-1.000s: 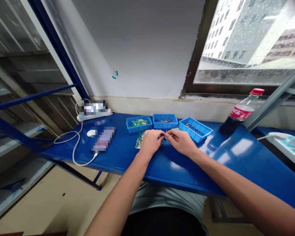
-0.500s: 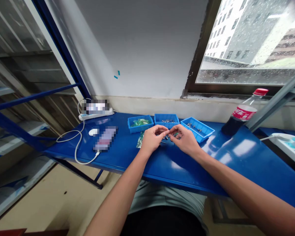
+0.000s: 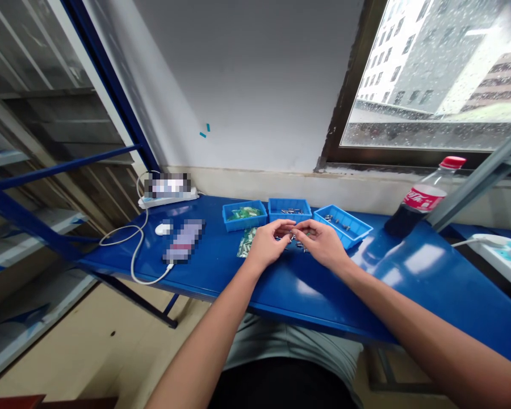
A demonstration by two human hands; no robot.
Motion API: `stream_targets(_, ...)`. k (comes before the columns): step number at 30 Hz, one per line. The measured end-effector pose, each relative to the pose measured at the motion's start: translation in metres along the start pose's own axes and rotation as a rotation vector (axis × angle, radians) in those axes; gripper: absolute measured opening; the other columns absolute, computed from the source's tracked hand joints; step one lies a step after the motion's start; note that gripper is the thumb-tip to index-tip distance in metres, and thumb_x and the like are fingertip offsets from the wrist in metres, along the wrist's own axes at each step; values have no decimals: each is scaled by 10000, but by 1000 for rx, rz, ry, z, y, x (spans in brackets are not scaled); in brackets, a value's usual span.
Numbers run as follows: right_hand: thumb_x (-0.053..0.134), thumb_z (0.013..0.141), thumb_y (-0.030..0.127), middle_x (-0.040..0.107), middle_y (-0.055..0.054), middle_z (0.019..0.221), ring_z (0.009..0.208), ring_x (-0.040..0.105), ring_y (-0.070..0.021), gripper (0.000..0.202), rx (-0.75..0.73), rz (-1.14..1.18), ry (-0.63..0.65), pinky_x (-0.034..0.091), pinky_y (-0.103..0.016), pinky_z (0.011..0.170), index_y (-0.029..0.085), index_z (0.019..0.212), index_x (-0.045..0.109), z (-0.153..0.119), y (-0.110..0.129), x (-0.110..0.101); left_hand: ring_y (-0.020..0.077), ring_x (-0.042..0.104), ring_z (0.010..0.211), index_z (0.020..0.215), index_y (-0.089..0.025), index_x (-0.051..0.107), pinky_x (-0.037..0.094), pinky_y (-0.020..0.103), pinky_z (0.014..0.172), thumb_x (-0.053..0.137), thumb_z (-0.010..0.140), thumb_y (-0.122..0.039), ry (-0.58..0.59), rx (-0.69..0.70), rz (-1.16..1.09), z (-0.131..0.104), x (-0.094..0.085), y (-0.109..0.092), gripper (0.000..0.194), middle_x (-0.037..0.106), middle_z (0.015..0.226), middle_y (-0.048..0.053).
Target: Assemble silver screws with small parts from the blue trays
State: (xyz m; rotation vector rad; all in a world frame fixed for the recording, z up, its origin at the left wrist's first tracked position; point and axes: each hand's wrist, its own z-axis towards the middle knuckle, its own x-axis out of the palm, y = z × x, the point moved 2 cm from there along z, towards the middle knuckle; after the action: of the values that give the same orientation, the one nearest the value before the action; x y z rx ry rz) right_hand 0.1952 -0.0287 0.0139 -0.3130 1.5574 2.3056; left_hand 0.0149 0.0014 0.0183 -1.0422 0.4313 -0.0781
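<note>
My left hand (image 3: 266,244) and my right hand (image 3: 321,241) meet at the fingertips over the blue table, both closed in a pinch. Between them is something small and metallic, too small to name. Small metal parts (image 3: 300,246) lie just beneath the fingers, partly hidden. Left of my left hand is a clear packet (image 3: 246,243) of small pieces. Behind stand three blue trays: the left tray (image 3: 244,227) holds green-tinted packets, the middle tray (image 3: 289,217) long metal pieces, and the right tray (image 3: 360,234), set at an angle, a few metal pieces.
A cola bottle (image 3: 421,201) with a red cap stands at the back right. On the left are a blurred phone (image 3: 184,241) on a white cable (image 3: 132,255), a white round object (image 3: 163,229) and a power strip (image 3: 170,199). Another strip (image 3: 505,255) is at the far right.
My fingertips have lowered slightly toward the metal parts, and my left hand has shifted a little right, showing more of the clear packet. The view has moved slightly.
</note>
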Motion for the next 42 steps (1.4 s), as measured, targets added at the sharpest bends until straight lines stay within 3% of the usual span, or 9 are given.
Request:
stream_targets(5, 718, 906, 551, 771, -78, 867, 741, 705, -234, 336, -41, -50, -23, 581, -362, 654, 217, 932, 737, -1, 4, 0, 241, 769, 1037, 1195, -162, 710, 630, 392, 957, 742, 880, -212, -96, -47, -144, 2, -2, 5, 321, 792, 1109, 125)
stream_targets(9, 757, 872, 546, 772, -77, 872, 768, 729, -244, 335, -24, 21, -7, 614, -378, 694, 219, 933, 711, -2, 2, 2, 246, 767, 1056, 1310, -150, 640, 641, 365, 911, 800, 853, -251, -107, -94, -254, 3, -1, 7, 495, 773, 1183, 156)
stream_targets(15, 754, 873, 581, 767, -79, 844, 770, 747, -255, 370, 39, 173, -2, 618, -361, 620, 229, 963, 686, -1, 1, 4, 254, 778, 994, 1090, -166, 765, 637, 351, 886, 775, 890, -443, -54, -191, -168, 2, -1, 8, 342, 807, 1079, 118)
stream_targets(22, 782, 860, 572, 764, -77, 865, 742, 741, -244, 371, 23, 250, -47, 640, -386, 665, 227, 938, 670, -2, 6, 5, 269, 776, 1022, 1161, -177, 784, 633, 378, 917, 760, 895, -503, -68, -219, -191, 2, -2, 12, 422, 814, 1094, 103)
stream_targets(27, 742, 905, 528, 773, -80, 889, 732, 735, -232, 319, -30, 167, -14, 633, -381, 685, 220, 979, 702, -4, 5, 8, 260, 749, 1099, 1090, -197, 822, 600, 355, 985, 647, 984, -467, -36, -60, -68, 0, -3, 1, 338, 801, 1171, 76)
stream_targets(31, 682, 953, 506, 789, -90, 969, 804, 740, -241, 307, -122, -35, -65, 627, -383, 723, 213, 1015, 751, -5, 11, 4, 232, 758, 1040, 1240, -205, 770, 609, 340, 943, 542, 1050, -406, -80, -3, 33, -1, -4, -4, 359, 793, 1178, 79)
stream_targets(35, 667, 962, 501, 780, -96, 994, 830, 729, -238, 314, -180, -57, -132, 614, -359, 689, 205, 1037, 740, -5, 18, -2, 189, 735, 922, 1319, -207, 725, 597, 323, 901, 498, 1069, -277, -18, 144, 252, 0, -2, -3, 345, 769, 1096, 82)
stream_targets(38, 676, 963, 469, 777, -91, 997, 877, 730, -246, 268, -206, -68, -112, 606, -360, 702, 217, 1022, 747, -4, 20, -4, 179, 710, 917, 1242, -215, 762, 583, 306, 881, 523, 1042, -182, 32, 244, 367, 1, 0, 0, 314, 751, 1057, 73)
stream_targets(42, 687, 951, 413, 781, -74, 962, 868, 736, -251, 195, -196, -115, -79, 599, -380, 722, 229, 973, 748, -3, 15, -3, 192, 724, 977, 1136, -207, 792, 589, 313, 896, 567, 1006, -133, 13, 268, 384, 1, -1, 3, 270, 773, 1096, 67)
